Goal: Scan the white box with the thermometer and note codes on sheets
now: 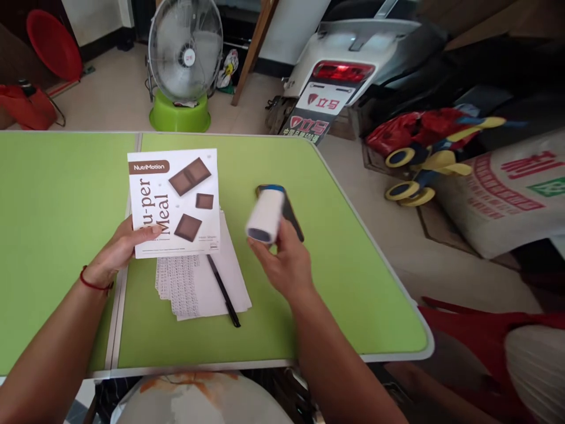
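The left hand (117, 244) pinched the box (185, 191) by its lower left corner, thumb across the front, above the papers (220, 280). The right hand (289, 259) was curled around a white tube (267, 212) near the phone (293, 215); blur left it unclear whether this was a cup. Held only there, the box could have tilted if the thumb eased; lowered carelessly, it could have rolled the pen (224, 293). A slack right grip could have dropped the tube. Counted: one box, one tube, one phone, one pen, several papers.
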Tool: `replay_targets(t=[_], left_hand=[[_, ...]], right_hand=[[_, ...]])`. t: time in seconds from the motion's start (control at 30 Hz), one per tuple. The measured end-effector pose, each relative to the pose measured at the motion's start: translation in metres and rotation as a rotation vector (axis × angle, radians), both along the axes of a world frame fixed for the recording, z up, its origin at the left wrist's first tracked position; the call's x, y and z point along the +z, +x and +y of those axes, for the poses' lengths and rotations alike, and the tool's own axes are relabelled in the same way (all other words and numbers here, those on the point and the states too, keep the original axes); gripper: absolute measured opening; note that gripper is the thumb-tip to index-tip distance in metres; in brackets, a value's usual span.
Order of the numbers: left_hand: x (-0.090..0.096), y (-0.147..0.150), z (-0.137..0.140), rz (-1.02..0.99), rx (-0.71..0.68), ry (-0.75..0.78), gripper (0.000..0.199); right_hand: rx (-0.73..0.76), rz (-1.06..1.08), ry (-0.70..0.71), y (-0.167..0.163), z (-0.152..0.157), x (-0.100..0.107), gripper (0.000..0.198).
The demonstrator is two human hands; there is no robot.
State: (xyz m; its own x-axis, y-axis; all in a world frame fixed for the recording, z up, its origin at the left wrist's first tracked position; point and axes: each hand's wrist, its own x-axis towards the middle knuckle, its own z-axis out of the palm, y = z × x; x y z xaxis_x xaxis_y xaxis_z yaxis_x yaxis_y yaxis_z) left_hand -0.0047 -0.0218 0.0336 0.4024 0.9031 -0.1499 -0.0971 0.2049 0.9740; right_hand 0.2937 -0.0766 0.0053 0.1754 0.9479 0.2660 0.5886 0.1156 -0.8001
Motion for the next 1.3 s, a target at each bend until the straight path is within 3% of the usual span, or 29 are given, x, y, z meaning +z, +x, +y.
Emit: replay_targets(t=[0.07, 0.13, 0.2, 0.3, 0.47, 1.3], left_hand=[[-0.001, 0.001, -0.001, 0.043, -0.008, -0.011, 0.061], [0.0, 0.004, -0.003, 0.081, -0.008, 0.0, 0.066], [0.002, 0.008, -0.004, 0.109, -0.005, 0.038, 0.065], [0.006, 0.015, -0.005, 0.145, -0.015, 0.099, 0.058], [0.005, 0.018, -0.004, 0.142, -0.03, 0.116, 0.052], [0.006, 0.015, -0.004, 0.175, -0.085, 0.166, 0.048]], right_hand=[[0.121, 0.418, 0.0, -0.014, -0.01, 0.012, 0.046], [0.397, 0.763, -0.088, -0.031, -0.022, 0.018, 0.051], [0.531, 0.901, -0.195, -0.046, -0.032, 0.018, 0.052], [0.536, 0.875, -0.349, -0.06, -0.041, 0.01, 0.047], [0.477, 0.816, -0.42, -0.067, -0.041, 0.0, 0.044], [0.469, 0.761, -0.413, -0.071, -0.039, -0.002, 0.042]])
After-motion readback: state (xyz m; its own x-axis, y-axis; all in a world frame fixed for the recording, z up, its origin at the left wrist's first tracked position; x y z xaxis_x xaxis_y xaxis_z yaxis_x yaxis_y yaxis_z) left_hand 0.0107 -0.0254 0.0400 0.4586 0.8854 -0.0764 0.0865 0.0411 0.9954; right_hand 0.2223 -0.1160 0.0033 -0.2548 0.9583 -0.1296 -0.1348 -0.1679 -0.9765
